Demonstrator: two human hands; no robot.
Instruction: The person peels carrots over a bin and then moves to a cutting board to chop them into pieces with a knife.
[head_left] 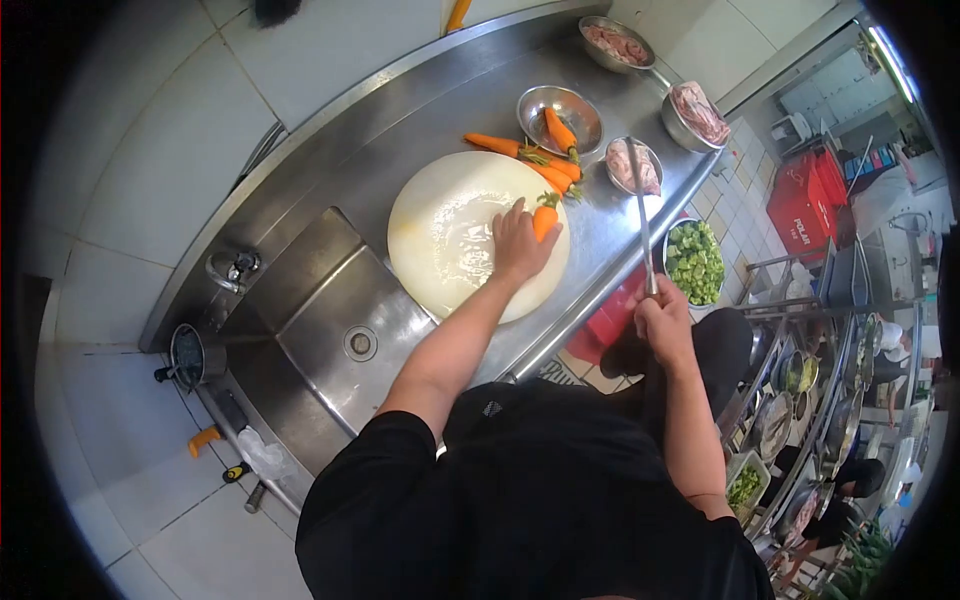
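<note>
My left hand (522, 247) is over the round white cutting board (430, 225), its fingers bent around a carrot (546, 221) near the board's right edge. That carrot's leafy stub points away from me, and its lower end is partly hidden by the hand. Past the front edge of the counter, my right hand (664, 318) grips the handle of a long knife (641, 215), blade pointing up and away. More carrots (494, 144) lie beside the board, and another carrot (560, 128) rests in a metal bowl (530, 105). The board's surface looks wet.
Bowls of raw meat (634, 165) stand along the counter's right side. A container of chopped green vegetables (694, 262) sits lower, beyond the counter edge. To the left are a steel sink (325, 315) and a faucet (235, 268). Shelves with pans and a red crate (800, 205) are at right.
</note>
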